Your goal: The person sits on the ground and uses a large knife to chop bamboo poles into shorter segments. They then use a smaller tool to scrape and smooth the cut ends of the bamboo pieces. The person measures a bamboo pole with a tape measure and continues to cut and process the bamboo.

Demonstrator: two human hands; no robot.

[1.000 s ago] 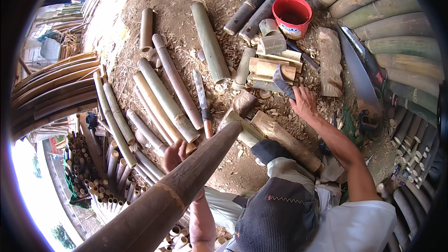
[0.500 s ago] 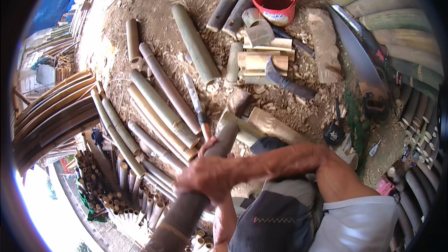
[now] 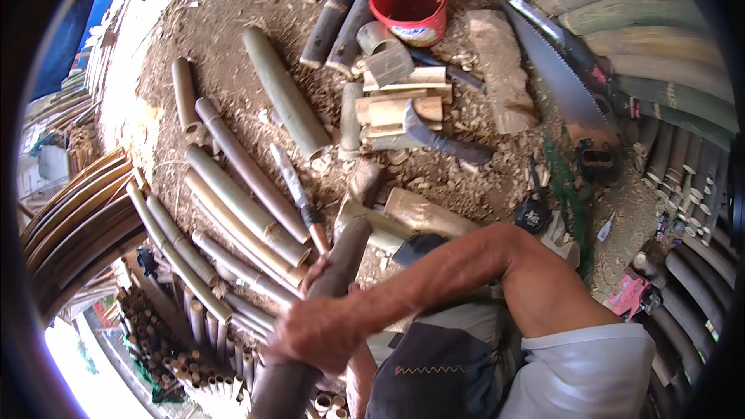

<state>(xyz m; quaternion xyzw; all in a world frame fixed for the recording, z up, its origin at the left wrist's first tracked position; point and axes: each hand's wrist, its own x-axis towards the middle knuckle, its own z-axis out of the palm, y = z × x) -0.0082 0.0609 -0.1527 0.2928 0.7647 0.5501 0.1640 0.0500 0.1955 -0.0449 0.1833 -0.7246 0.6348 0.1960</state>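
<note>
A thick, dark brown bamboo pole slants up from the lower edge. My right hand is closed over it from above, slightly blurred, its bare arm crossing from the right. Beneath the pole is my left hand, mostly hidden, with fingers curled up along the pole's left side. Just beyond those fingers is a long knife with a grey blade and a dark and orange handle. Whether my left hand touches the handle, I cannot tell. A sickle-like curved blade with a dark handle rests by split bamboo pieces.
Cut bamboo lengths lie on the chip-strewn ground at left. Farther off stands a red bucket. A handsaw leans at right near stacked bamboo. A wooden plank and a black tape measure are also there.
The whole view has shifted, so ground objects appear farther left. My right hand has slid down the pole, away from its upper end. My left hand stays beneath the pole.
</note>
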